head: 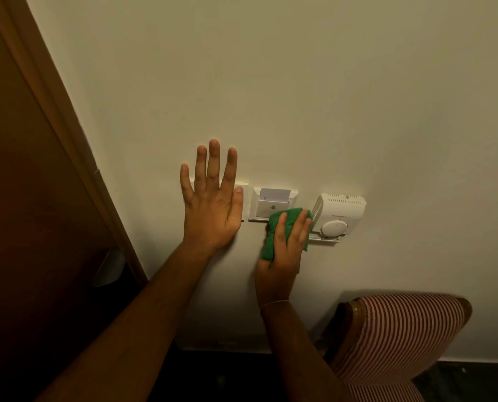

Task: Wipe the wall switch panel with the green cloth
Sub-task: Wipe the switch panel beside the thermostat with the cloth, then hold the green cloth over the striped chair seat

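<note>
A white wall switch panel [240, 189] is mostly hidden under my left hand [211, 198], which lies flat on the wall with fingers spread and holds nothing. Just right of it is a white key-card holder plate [263, 206] with a card in its slot. My right hand [284, 250] presses a bunched green cloth [273, 227] against that plate's lower right corner, between the plate and a white thermostat [339, 213].
A brown wooden door frame [67, 140] runs diagonally down the left side. A chair with red-and-white striped upholstery [395, 338] stands against the wall at lower right, below the thermostat. Bare cream wall fills the area above the panels.
</note>
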